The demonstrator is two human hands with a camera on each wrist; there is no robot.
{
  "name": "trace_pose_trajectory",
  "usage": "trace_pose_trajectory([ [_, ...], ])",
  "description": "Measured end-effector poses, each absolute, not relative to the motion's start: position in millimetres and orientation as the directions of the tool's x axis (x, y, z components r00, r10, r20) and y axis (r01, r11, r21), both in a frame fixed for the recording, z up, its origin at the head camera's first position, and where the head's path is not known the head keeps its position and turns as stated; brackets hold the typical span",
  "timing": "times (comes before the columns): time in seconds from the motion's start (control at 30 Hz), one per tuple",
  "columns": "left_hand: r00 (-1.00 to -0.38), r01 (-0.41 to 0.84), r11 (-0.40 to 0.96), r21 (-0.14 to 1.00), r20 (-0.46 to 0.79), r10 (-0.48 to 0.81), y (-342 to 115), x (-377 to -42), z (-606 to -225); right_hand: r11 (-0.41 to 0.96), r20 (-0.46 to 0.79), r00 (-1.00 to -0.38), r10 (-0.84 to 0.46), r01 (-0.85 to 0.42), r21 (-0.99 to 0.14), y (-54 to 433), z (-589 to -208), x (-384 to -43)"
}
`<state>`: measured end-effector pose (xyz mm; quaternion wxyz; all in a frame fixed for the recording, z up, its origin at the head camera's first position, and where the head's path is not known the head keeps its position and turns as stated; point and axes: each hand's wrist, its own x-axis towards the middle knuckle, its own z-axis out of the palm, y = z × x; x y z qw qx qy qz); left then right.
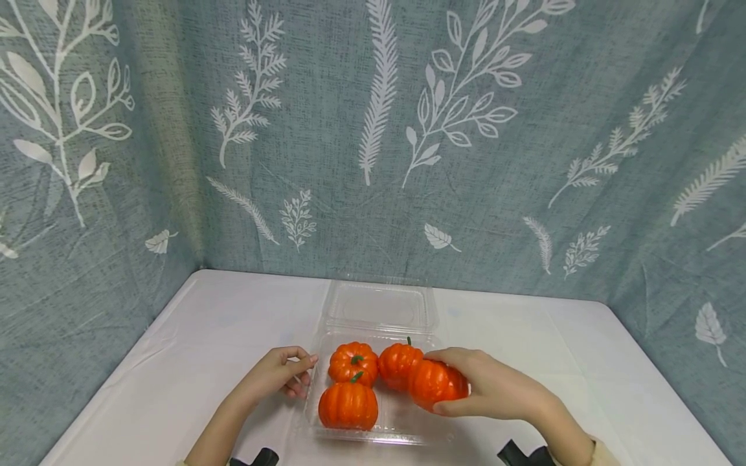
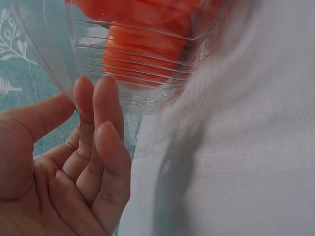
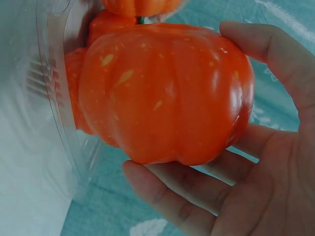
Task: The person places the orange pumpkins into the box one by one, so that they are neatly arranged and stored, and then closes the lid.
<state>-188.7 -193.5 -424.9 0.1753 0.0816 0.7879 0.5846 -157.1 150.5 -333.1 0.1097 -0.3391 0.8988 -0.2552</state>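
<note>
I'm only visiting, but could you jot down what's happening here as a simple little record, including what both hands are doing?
Left hand: pinches the left edge of the clear container
Right hand: holds an orange pumpkin
Other pumpkins: three, inside the container
Lid: open, on the far side
Surface: white-covered table
Backdrop: blue-green curtain with white leaf patterns

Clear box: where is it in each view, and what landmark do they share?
Head: box, lower centre.
Left wrist: box, upper left to top centre, edge at the left hand.
Right wrist: box, left side, beside the pumpkin in the right hand.
Shared landmark: leaf-print curtain, in all three.
</note>
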Motion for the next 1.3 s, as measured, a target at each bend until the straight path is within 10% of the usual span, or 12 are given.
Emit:
trace_pose_trajectory([
  [1.3,-0.925,-0.071,0.304,0.95,-0.177,0.337,-193,-188,-424,0.511,-0.038,-0.66,-0.75,-0.543,-0.667,129,-366,-164],
])
